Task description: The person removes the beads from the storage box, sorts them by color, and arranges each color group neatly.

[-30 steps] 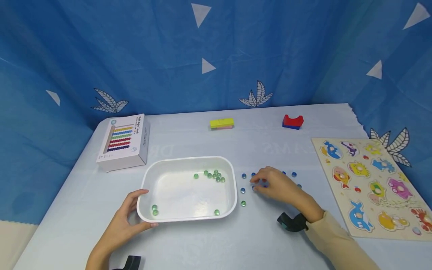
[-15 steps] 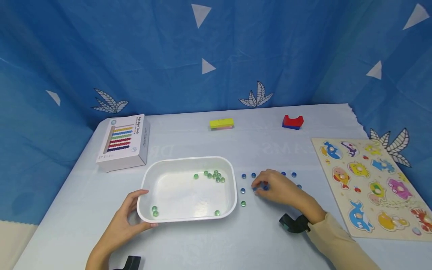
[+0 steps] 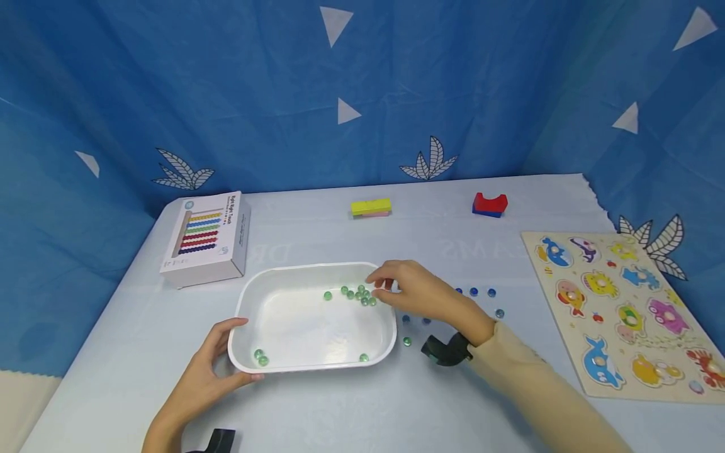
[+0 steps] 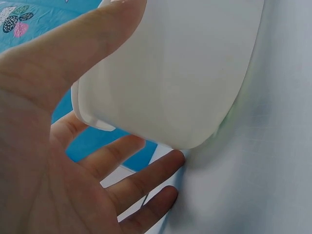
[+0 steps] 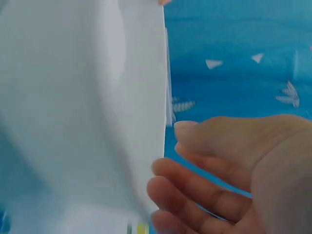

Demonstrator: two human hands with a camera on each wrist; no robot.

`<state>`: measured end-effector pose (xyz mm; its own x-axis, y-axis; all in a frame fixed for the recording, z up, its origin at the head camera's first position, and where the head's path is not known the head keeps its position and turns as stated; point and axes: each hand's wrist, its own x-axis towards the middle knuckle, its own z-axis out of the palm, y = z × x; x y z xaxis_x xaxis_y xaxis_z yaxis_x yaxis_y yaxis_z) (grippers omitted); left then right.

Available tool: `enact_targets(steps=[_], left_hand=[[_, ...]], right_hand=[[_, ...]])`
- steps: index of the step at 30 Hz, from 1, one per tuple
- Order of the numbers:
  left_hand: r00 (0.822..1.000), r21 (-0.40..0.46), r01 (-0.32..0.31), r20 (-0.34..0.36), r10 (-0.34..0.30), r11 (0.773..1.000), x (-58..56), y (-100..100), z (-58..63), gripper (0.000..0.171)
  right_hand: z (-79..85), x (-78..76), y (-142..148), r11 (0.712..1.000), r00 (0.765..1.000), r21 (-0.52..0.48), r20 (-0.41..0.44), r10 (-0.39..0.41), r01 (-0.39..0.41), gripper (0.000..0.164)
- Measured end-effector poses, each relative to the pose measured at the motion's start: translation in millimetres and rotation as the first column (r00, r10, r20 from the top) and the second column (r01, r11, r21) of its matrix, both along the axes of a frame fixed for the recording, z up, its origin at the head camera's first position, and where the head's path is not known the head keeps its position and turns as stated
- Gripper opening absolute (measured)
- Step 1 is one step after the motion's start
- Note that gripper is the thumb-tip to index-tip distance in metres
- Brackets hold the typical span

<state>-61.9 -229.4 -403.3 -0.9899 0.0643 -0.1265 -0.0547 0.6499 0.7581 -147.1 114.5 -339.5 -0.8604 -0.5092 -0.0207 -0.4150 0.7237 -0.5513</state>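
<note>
Your right hand (image 3: 421, 292) has shifted left across the table (image 3: 340, 409) to the right end of the tray (image 3: 306, 327). Your left hand (image 3: 211, 365) grips its near-left corner; keep that braced. Right fingers are curved, can't tell if they pinch anything. If loaded, release low, inside the tray. Green marbles (image 3: 344, 290) inside; blue marbles (image 3: 474, 292), one green marble (image 3: 406, 341) right of it.

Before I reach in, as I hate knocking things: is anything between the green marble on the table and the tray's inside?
Beside the green marble, only the white tray's right wall stands in the way; the right grip is farther back.
</note>
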Motion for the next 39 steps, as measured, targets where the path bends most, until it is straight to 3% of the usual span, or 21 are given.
enact_targets(steps=[4, 7, 10, 13, 18, 23, 26, 32, 36, 39], left_hand=[[1.0, 0.009, 0.009, -0.008, -0.009, 1.0, 0.2, -1.2, 0.3, 0.09], [1.0, 0.007, 0.014, -0.016, -0.014, 1.0, 0.4, -1.6, -0.1, 0.09], [1.0, 0.0, 0.015, -0.021, -0.015, 1.0, 0.6, -1.1, -0.7, 0.09], [1.0, 0.001, 0.012, -0.02, -0.012, 1.0, 0.6, -0.5, -0.4, 0.09], [1.0, 0.01, 0.013, -0.013, -0.013, 1.0, 0.6, -2.0, 1.0, 0.09], [1.0, 0.017, 0.017, -0.016, -0.017, 1.0, 0.7, -1.7, -0.8, 0.09], [1.0, 0.02, 0.013, -0.015, -0.013, 1.0, 0.8, -1.3, -1.5, 0.09], [1.0, 0.015, 0.013, -0.017, -0.013, 1.0, 0.9, -1.0, -1.0, 0.09], [1.0, 0.003, 0.016, -0.023, -0.016, 1.0, 0.9, -1.2, -0.5, 0.09], [0.999, -0.002, 0.02, -0.027, -0.02, 1.0, 1.2, -2.1, 0.2, 0.09]], right_hand=[[3.9, -7.9, -37.3, 0.993, 0.997, 0.104, 0.049, 0.051, -0.056, 0.033], [-0.5, -13.1, -56.8, 0.977, 0.995, 0.212, 0.096, 0.017, -0.037, 0.025], [-5.6, -17.2, -65.8, 0.955, 0.995, 0.294, 0.101, -0.004, -0.026, 0.019], [-10.5, -19.8, -68.5, 0.951, 0.997, 0.307, 0.083, 0.007, -0.032, 0.017], [-22.2, -24.8, -72.6, 0.975, 0.994, 0.22, 0.111, -0.009, -0.016, 0.032], [-33.4, -27.8, -74.6, 0.992, 0.978, 0.123, 0.207, -0.01, -0.016, 0.02], [-33.5, -28.8, -72.7, 0.995, 0.978, 0.093, 0.211, 0.0, -0.02, 0.014], [-7.0, -21.7, -56.1, 0.997, 0.986, -0.077, 0.168, 0.019, -0.006, 0.011], [12.6, -7.6, -30.1, 0.98, 0.992, -0.197, 0.125, 0.034, -0.009, 0.016], [15.5, 6.4, -3.9, 0.972, 0.995, -0.233, 0.101, 0.018, 0.006, 0.018]])
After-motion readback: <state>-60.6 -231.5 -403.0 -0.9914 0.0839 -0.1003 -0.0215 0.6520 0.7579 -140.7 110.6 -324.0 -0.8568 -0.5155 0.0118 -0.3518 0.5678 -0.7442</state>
